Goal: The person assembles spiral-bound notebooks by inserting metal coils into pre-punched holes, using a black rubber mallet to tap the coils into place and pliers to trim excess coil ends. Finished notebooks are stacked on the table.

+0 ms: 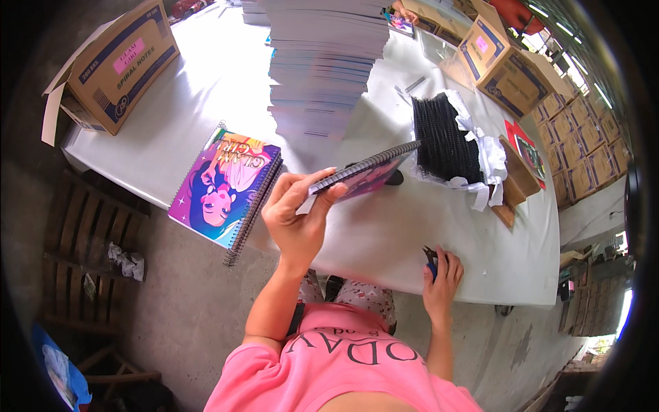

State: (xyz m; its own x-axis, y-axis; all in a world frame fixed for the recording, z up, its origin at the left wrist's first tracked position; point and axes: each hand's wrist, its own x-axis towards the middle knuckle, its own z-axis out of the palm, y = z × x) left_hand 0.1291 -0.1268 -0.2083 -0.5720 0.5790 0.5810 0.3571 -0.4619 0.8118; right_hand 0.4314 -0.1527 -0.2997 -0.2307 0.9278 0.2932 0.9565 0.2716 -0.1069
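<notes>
We are holding a spiral-bound notebook (pixel 364 175) up above the white counter (pixel 206 103) in our left hand (pixel 296 216), the fingers (pixel 302 180) pinching its lower edge so the wire spine is facing up and away from us. Our right hand (pixel 441 280) is resting at the counter's near edge, its fingers curling around a small pair of blue-handled pliers (pixel 430 259). A finished notebook with a cartoon cover (pixel 226 185) is lying to the left. A tall stack of notebooks (pixel 326 62) is standing behind, beside a bundle of black spiral coils (pixel 443 137).
</notes>
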